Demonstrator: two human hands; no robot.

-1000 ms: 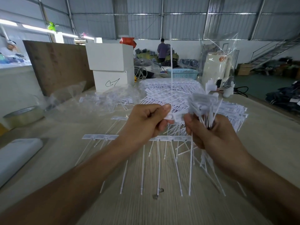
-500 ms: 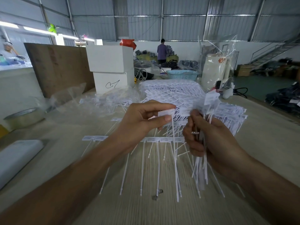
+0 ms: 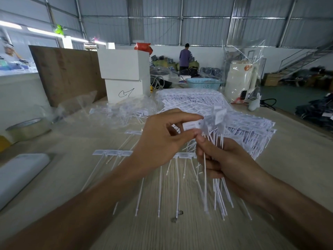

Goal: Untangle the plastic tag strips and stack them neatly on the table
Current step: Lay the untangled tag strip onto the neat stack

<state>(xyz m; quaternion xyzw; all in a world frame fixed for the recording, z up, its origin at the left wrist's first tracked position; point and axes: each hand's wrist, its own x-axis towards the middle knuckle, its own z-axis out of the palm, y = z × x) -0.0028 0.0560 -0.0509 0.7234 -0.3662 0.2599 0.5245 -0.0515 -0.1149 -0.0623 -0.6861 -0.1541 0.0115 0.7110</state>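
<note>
Left hand now closed in against the right hand, its thumb and forefinger pinching a tag head at the top of the bundle, single strip no longer drawn apart, bundle tails hanging lower toward the tabletop

No word or number is showing clearly enough to read. The lower white box is carrying only a hand-drawn black arrow mark; the print on the tag strips is staying blurred.
</note>
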